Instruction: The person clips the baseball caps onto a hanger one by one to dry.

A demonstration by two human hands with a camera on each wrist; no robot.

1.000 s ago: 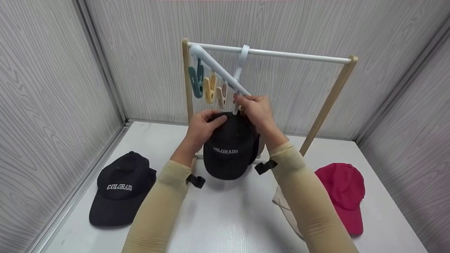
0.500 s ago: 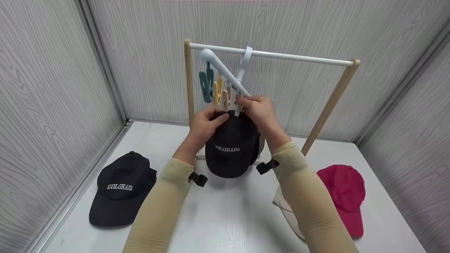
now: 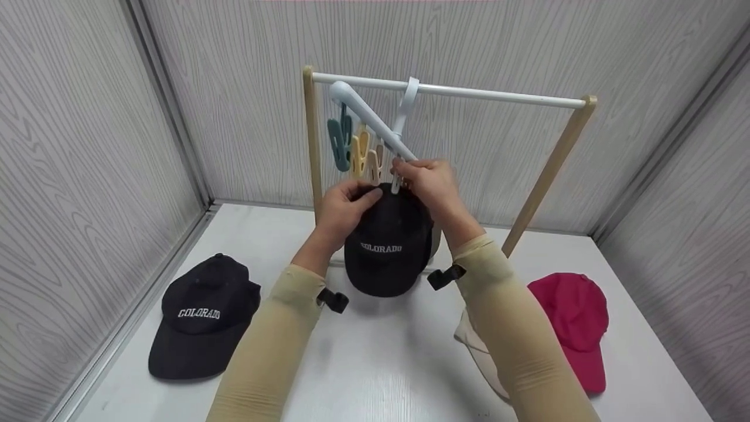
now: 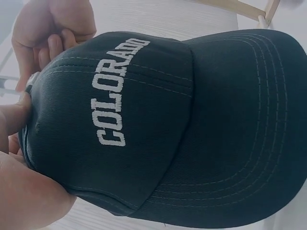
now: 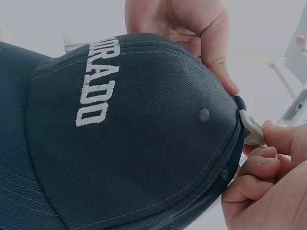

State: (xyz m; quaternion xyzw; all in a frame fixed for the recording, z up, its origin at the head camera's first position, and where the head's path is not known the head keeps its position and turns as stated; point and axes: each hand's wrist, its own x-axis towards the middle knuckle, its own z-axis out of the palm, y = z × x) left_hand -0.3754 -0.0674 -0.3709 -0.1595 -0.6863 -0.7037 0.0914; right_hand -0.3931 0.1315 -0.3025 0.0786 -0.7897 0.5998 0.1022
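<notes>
the left hand (image 3: 345, 208) is pinching the top of the crown of a black cap (image 3: 384, 252), its thumb lying over the near side. the right hand (image 3: 432, 183), just beside it, is pinching a pale clothespin (image 5: 252, 130) between thumb and fingers, and the tip of that clothespin is meeting the fabric at the top of the cap. the cap itself is hanging just below the two hands, its brim pointing down and its white "colorado" lettering facing the wearer of the camera.

above the hands, a light blue hanger (image 3: 369, 114) is hooking over a white rod (image 3: 486, 92), and its near arm is slanting down to the right hand. a teal clothespin (image 3: 337, 146), a yellow clothespin (image 3: 358, 155) and a beige clothespin (image 3: 373, 169) are dangling from it above the left hand, the beige one nearest the fingers. wooden posts (image 3: 548, 179) are holding up the rod on either side of the hands.

below and left of the left hand, a dark navy cap (image 3: 202, 322) is resting on the white surface (image 3: 381, 363). below and right of the right hand, a red cap (image 3: 571, 316) is lying near a cream cap (image 3: 483, 360), the right sleeve (image 3: 521, 346) partly covering both.
</notes>
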